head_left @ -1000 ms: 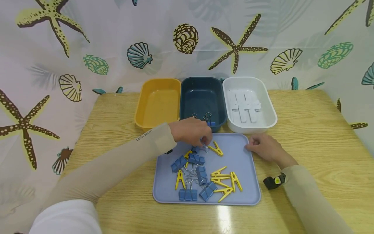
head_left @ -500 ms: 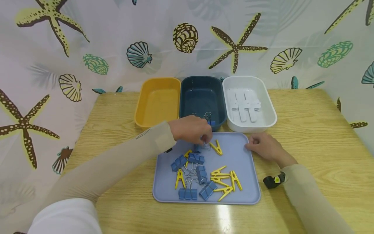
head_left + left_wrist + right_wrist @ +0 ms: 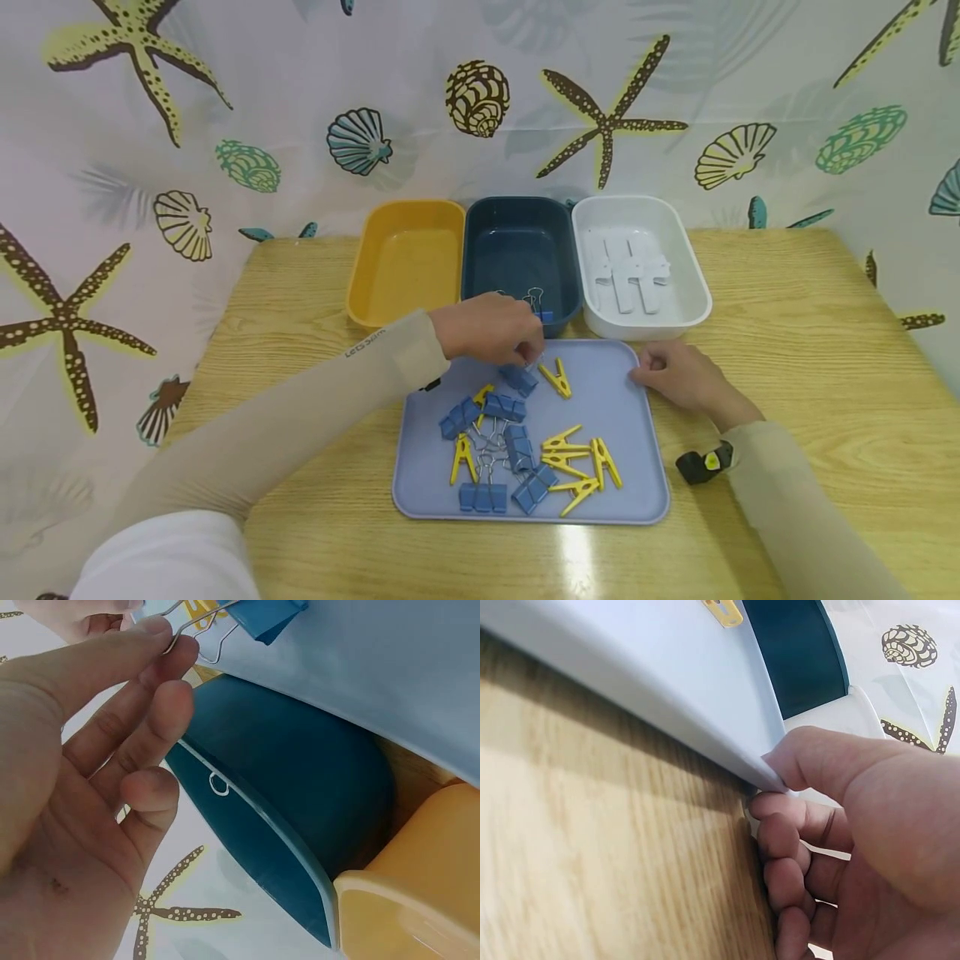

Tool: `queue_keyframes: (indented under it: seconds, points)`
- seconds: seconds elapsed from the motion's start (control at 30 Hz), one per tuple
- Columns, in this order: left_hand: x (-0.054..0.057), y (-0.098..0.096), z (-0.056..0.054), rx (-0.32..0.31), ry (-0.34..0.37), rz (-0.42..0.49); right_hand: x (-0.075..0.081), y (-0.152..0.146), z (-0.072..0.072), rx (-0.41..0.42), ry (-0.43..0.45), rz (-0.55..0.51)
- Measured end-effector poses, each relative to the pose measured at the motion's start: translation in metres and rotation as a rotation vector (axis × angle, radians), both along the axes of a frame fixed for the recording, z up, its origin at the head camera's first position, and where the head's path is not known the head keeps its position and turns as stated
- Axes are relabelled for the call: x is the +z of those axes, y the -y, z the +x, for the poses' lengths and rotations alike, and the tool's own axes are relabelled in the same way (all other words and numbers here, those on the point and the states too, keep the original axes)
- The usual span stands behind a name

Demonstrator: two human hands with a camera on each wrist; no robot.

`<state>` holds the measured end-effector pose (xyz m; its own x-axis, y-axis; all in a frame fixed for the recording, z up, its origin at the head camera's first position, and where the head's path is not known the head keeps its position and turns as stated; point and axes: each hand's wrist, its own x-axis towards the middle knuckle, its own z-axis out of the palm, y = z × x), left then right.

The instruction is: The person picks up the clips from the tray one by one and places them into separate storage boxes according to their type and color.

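Note:
My left hand (image 3: 491, 329) is over the far edge of the pale blue tray (image 3: 630, 433). Its thumb and index finger pinch a wire handle of a blue binder clip (image 3: 270, 616), whose body (image 3: 519, 380) shows just below the hand. Gripping the tray's far right corner is my right hand (image 3: 684, 377), thumb on the rim and fingers curled under it in the right wrist view. Several more blue binder clips (image 3: 483, 497) and several yellow clothespins (image 3: 577, 497) lie mixed on the tray, one clothespin (image 3: 556, 379) just right of the held clip.
Behind the tray three bins stand side by side: yellow (image 3: 408, 275), dark teal (image 3: 517, 250) and white (image 3: 693, 283). Binder clips (image 3: 542, 316) sit at the teal bin's near end; white clips (image 3: 633, 279) lie in the white one. A patterned curtain (image 3: 420, 75) hangs behind the wooden table (image 3: 795, 333).
The binder clip under my left hand has turned, its body now angled below the fingers with the handle lifted. My right hand stays on the tray corner.

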<state>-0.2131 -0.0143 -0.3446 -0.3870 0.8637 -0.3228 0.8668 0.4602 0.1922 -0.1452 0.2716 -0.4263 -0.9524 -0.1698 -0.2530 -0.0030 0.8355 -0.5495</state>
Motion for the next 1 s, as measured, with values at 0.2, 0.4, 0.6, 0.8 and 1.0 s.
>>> queue_keyframes:
  seconds: [0.2, 0.4, 0.6, 0.8, 1.0]
  points:
    - [0.001, 0.001, -0.001, -0.003, -0.015, 0.009, -0.001, -0.001, 0.000, -0.004, 0.002, -0.005]
    - [0.004, 0.002, -0.002, -0.009, -0.017, 0.025, -0.002, -0.001, 0.000, 0.000, -0.005, -0.005]
    - [0.009, 0.001, -0.002, 0.000, -0.020, 0.015, -0.003, -0.002, 0.000, -0.001, -0.006, -0.005]
    - [0.011, 0.003, -0.002, 0.002, -0.013, 0.008, -0.002, -0.001, 0.000, 0.001, -0.004, -0.010]
    - [0.013, 0.005, -0.001, -0.009, -0.025, 0.027, -0.003, -0.001, 0.000, -0.002, 0.000, -0.013]
